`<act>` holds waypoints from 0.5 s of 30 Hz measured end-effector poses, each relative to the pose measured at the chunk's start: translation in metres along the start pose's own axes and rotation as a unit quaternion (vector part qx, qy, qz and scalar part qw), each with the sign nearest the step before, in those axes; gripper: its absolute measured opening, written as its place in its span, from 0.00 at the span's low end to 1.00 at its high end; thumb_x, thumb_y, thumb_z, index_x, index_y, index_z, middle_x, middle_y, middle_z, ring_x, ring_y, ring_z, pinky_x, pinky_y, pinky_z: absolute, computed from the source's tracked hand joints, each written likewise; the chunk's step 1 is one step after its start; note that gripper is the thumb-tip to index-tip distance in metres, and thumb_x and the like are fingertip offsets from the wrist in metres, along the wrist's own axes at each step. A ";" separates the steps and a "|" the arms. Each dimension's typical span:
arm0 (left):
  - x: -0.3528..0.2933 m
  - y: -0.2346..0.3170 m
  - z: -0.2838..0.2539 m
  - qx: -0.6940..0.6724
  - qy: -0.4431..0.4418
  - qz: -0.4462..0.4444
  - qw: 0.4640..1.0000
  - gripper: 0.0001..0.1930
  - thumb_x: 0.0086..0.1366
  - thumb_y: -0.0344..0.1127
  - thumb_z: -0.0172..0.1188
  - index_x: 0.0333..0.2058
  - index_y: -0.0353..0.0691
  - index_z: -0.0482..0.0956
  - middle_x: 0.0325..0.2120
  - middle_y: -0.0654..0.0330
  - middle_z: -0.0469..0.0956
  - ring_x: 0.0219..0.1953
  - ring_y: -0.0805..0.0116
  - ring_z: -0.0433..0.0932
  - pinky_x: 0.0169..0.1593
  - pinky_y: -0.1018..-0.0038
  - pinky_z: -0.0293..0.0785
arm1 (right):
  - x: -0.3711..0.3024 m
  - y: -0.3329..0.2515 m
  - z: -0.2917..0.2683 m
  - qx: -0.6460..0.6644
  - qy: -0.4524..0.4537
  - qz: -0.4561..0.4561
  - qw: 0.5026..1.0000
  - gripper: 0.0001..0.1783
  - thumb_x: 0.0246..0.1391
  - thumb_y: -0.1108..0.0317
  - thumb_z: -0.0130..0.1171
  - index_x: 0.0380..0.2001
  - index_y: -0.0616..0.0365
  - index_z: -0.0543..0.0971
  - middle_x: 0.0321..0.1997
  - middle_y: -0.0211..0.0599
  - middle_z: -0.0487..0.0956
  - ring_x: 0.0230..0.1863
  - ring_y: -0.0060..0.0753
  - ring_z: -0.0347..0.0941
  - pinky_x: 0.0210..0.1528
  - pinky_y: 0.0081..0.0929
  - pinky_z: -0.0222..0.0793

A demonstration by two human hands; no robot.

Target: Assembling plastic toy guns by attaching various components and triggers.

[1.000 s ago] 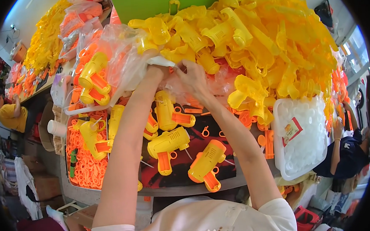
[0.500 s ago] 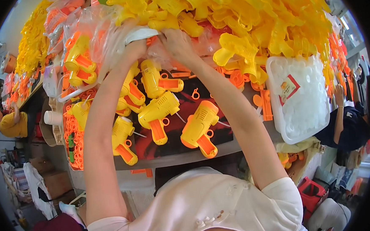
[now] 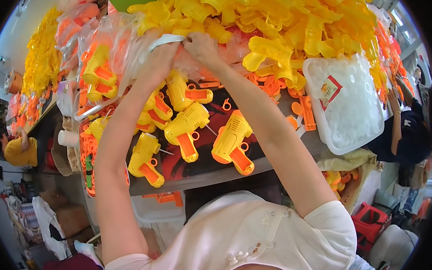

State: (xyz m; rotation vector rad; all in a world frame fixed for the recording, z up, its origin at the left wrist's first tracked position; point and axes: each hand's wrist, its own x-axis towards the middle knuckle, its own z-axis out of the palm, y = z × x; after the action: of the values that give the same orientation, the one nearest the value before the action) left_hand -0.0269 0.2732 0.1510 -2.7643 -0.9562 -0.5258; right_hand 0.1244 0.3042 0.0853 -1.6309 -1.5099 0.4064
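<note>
Both arms stretch to the far side of the table, over a clear plastic bag [image 3: 139,55] with orange parts showing through it. My left hand [image 3: 165,54] is closed on the bag's gathered film, its fingers largely hidden. A whitish band [image 3: 166,39], perhaps the bag's folded edge, runs over that hand. Close beside it my right hand [image 3: 201,47] is closed, its fingertips pinching at the band's right end. Between my forearms lie several yellow toy guns with orange grips and trigger rings, among them a front one [image 3: 232,141], a middle one [image 3: 188,129] and a left one [image 3: 145,156].
Yellow gun shells [image 3: 287,12] are heaped along the back. A translucent tub [image 3: 319,119] of clear round parts stands at right. At left is a tray of small orange rings [image 3: 87,152] with a green-handled tool [image 3: 88,172]. Other people work at both sides.
My right hand has drawn slightly closer to my left, with its fingers more curled. The view has shifted a little; the toy guns keep their places on the table.
</note>
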 end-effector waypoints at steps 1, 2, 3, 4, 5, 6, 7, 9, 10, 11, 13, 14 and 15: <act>0.003 0.002 -0.003 -0.024 -0.017 -0.020 0.999 0.20 0.59 0.25 0.49 0.52 0.35 0.68 0.43 0.43 0.74 0.46 0.44 0.74 0.47 0.57 0.72 | 0.003 0.001 0.002 0.000 0.005 0.000 1.000 0.11 0.45 0.61 0.56 0.28 0.54 0.82 0.37 0.42 0.81 0.42 0.49 0.75 0.47 0.49 0.62; 0.002 -0.004 0.004 -0.022 -0.015 -0.019 0.999 0.20 0.59 0.25 0.49 0.52 0.35 0.68 0.43 0.43 0.74 0.46 0.44 0.74 0.47 0.57 0.72 | 0.006 0.003 0.008 -0.007 0.032 0.000 0.999 0.11 0.44 0.60 0.57 0.28 0.53 0.82 0.36 0.42 0.82 0.42 0.48 0.76 0.49 0.51 0.61; -0.002 -0.016 0.020 -0.039 -0.013 -0.031 0.999 0.22 0.57 0.23 0.50 0.52 0.35 0.68 0.43 0.43 0.74 0.46 0.43 0.73 0.47 0.57 0.71 | 0.007 0.000 0.014 -0.013 0.057 -0.001 0.998 0.12 0.43 0.60 0.57 0.28 0.53 0.83 0.34 0.41 0.82 0.42 0.47 0.76 0.51 0.52 0.59; -0.005 -0.025 0.033 -0.058 -0.012 -0.042 0.997 0.23 0.55 0.20 0.52 0.52 0.35 0.68 0.43 0.44 0.74 0.46 0.43 0.73 0.48 0.57 0.71 | 0.007 -0.003 0.016 -0.011 0.057 -0.004 0.998 0.12 0.43 0.60 0.57 0.28 0.53 0.83 0.34 0.41 0.82 0.42 0.47 0.76 0.51 0.52 0.59; -0.007 -0.026 0.036 -0.055 -0.010 -0.043 0.997 0.23 0.55 0.20 0.52 0.52 0.35 0.68 0.43 0.44 0.74 0.46 0.43 0.73 0.48 0.57 0.71 | 0.007 -0.003 0.016 -0.027 0.058 0.013 0.998 0.14 0.44 0.57 0.58 0.31 0.54 0.83 0.34 0.44 0.82 0.39 0.46 0.77 0.46 0.46 0.65; -0.008 -0.026 0.040 -0.037 -0.003 -0.042 0.998 0.24 0.53 0.19 0.53 0.52 0.36 0.68 0.42 0.44 0.74 0.46 0.43 0.73 0.48 0.57 0.71 | 0.007 -0.004 0.016 -0.043 0.060 0.029 0.997 0.18 0.45 0.55 0.58 0.34 0.56 0.83 0.34 0.47 0.82 0.37 0.46 0.79 0.41 0.41 0.71; -0.010 -0.027 0.043 -0.018 0.005 -0.041 0.999 0.26 0.51 0.18 0.55 0.52 0.37 0.68 0.40 0.44 0.74 0.46 0.43 0.73 0.48 0.58 0.71 | 0.008 -0.005 0.014 -0.041 0.060 0.026 0.997 0.18 0.45 0.55 0.58 0.34 0.56 0.83 0.34 0.47 0.82 0.37 0.46 0.79 0.41 0.41 0.71; -0.009 -0.026 0.048 -0.059 0.057 -0.006 0.997 0.26 0.50 0.19 0.56 0.51 0.38 0.69 0.40 0.44 0.74 0.44 0.43 0.73 0.47 0.59 0.72 | 0.016 0.007 0.013 0.083 -0.018 0.078 0.993 0.16 0.43 0.59 0.63 0.32 0.58 0.83 0.30 0.44 0.82 0.32 0.41 0.78 0.36 0.36 0.71; -0.009 -0.027 0.048 -0.102 0.107 0.027 0.989 0.26 0.49 0.19 0.58 0.50 0.38 0.69 0.39 0.45 0.74 0.42 0.43 0.74 0.45 0.60 0.73 | 0.020 0.011 0.015 0.083 -0.015 0.076 0.994 0.16 0.43 0.59 0.63 0.32 0.58 0.83 0.30 0.44 0.82 0.32 0.41 0.78 0.36 0.36 0.71; -0.007 -0.026 0.045 -0.102 0.107 0.029 0.989 0.26 0.49 0.19 0.58 0.50 0.38 0.69 0.39 0.45 0.74 0.42 0.43 0.74 0.45 0.60 0.73 | 0.022 0.014 0.015 0.078 -0.019 0.056 0.995 0.15 0.43 0.59 0.65 0.31 0.58 0.83 0.27 0.42 0.81 0.30 0.36 0.78 0.33 0.33 0.70; -0.002 -0.024 0.040 -0.200 0.102 0.007 0.975 0.25 0.49 0.22 0.61 0.49 0.40 0.70 0.37 0.50 0.75 0.38 0.54 0.77 0.41 0.66 0.75 | 0.029 0.023 0.014 0.070 -0.019 0.038 0.997 0.15 0.43 0.58 0.68 0.29 0.59 0.82 0.25 0.40 0.81 0.28 0.31 0.77 0.30 0.30 0.70; -0.002 -0.021 0.036 -0.200 0.103 0.008 0.974 0.25 0.49 0.22 0.61 0.49 0.40 0.70 0.37 0.50 0.75 0.38 0.54 0.77 0.41 0.66 0.75 | 0.031 0.022 0.009 0.092 -0.075 0.034 0.992 0.16 0.44 0.57 0.69 0.27 0.60 0.82 0.23 0.39 0.80 0.28 0.28 0.76 0.30 0.28 0.70; -0.004 -0.017 0.033 -0.312 0.107 -0.076 0.941 0.25 0.49 0.23 0.63 0.48 0.41 0.71 0.37 0.54 0.75 0.37 0.62 0.77 0.40 0.69 0.75 | 0.032 0.022 0.005 0.112 -0.131 0.031 0.985 0.18 0.44 0.55 0.69 0.26 0.61 0.82 0.21 0.38 0.79 0.27 0.25 0.75 0.29 0.25 0.69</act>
State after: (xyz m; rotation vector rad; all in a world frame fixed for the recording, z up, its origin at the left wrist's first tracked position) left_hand -0.0312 0.2931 0.1203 -3.0659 -1.1032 -1.3317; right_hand 0.1418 0.3378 0.0760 -1.4916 -1.5427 0.8216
